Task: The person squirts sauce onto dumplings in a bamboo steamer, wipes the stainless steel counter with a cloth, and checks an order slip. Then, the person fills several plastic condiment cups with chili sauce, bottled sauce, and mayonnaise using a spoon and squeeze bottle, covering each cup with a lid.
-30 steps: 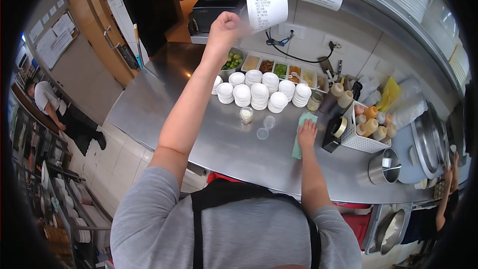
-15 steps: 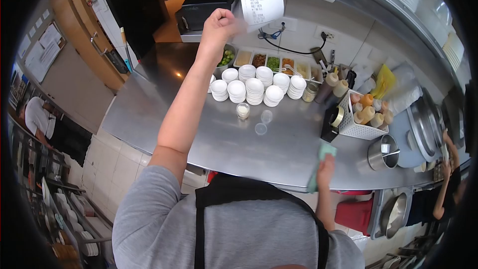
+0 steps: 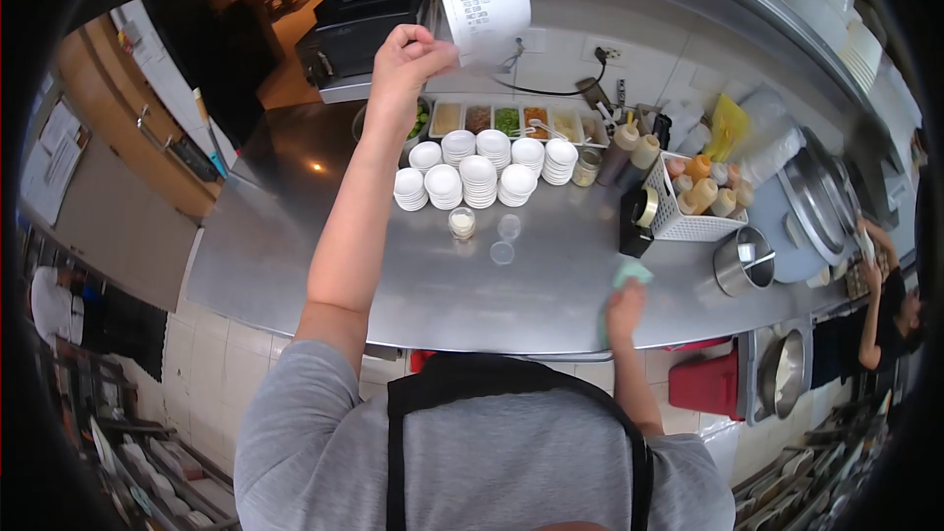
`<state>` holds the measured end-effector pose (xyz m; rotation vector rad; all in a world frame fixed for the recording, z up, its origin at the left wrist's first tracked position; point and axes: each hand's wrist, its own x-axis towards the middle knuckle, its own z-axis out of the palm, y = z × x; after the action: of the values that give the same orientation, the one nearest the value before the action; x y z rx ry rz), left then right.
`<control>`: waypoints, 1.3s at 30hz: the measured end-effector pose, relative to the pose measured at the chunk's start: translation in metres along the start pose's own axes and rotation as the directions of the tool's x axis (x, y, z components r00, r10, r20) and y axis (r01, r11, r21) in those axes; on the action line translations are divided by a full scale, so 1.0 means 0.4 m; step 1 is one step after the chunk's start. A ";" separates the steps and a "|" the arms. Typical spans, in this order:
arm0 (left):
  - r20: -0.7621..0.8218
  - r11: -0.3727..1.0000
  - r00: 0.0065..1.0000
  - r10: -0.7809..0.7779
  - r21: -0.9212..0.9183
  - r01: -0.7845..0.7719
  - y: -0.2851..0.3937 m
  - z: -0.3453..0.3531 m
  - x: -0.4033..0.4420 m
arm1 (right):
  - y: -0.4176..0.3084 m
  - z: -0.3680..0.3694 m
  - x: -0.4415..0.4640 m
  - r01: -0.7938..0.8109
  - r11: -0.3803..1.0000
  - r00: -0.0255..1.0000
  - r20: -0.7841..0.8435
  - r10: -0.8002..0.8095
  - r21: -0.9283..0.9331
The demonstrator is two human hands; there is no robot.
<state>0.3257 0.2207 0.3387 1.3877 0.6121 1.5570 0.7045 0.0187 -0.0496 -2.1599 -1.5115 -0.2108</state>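
My left hand [image 3: 411,64] is raised above the counter, its fingers pinched at the lower edge of a long printed receipt [image 3: 480,0] that hangs from the shelf edge. At the counter's front edge, my right hand [image 3: 625,311] is closed round a green cloth [image 3: 632,273]. Between my arms stand several stacks of small white bowls [image 3: 479,177]. In front of them are a small glass jar with white contents [image 3: 461,224] and two clear round lids [image 3: 502,253].
Behind the bowls is a row of ingredient trays [image 3: 506,120]. To the right stand a black dispenser [image 3: 634,226], a white basket of bottles [image 3: 693,226] and a steel pot [image 3: 739,265]. One person bends at far left; another works at far right.
My right hand has lifted the green cloth from flat on the counter and drawn it toward the front edge, closing round it. My left hand stays at the receipt. The camera view has shifted.
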 end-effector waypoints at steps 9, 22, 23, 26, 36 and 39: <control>0.063 1.000 0.998 0.026 0.014 -0.027 -0.052 0.000 0.026 | -0.206 -0.179 0.120 0.245 0.934 0.958 0.085 -0.275 0.260; -0.179 0.983 0.973 0.147 0.133 -0.124 -0.018 0.068 -0.001 | 0.481 -0.635 1.005 -0.326 0.937 0.778 -0.527 0.342 0.128; -0.197 0.977 0.967 0.158 0.172 -0.125 -0.019 0.078 -0.009 | 0.560 -0.623 1.054 -0.351 0.922 0.803 -0.453 0.386 0.162; -0.257 0.977 0.954 0.155 0.183 -0.110 -0.025 0.095 -0.024 | 0.685 -0.604 1.148 -0.272 0.961 0.901 -0.337 0.273 0.052; -0.295 0.988 0.945 0.143 0.092 -0.121 -0.006 0.115 -0.049 | 0.321 -0.735 1.190 0.328 0.824 0.806 -0.591 0.010 0.461; -0.212 0.984 0.964 0.159 0.115 -0.137 -0.009 0.097 -0.065 | 0.009 -0.720 0.952 0.469 0.591 0.831 -0.554 -0.045 0.656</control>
<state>0.3616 0.1914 0.3323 1.3700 0.7415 1.8393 0.8937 0.2004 0.3494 -1.0597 -1.2715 -0.1432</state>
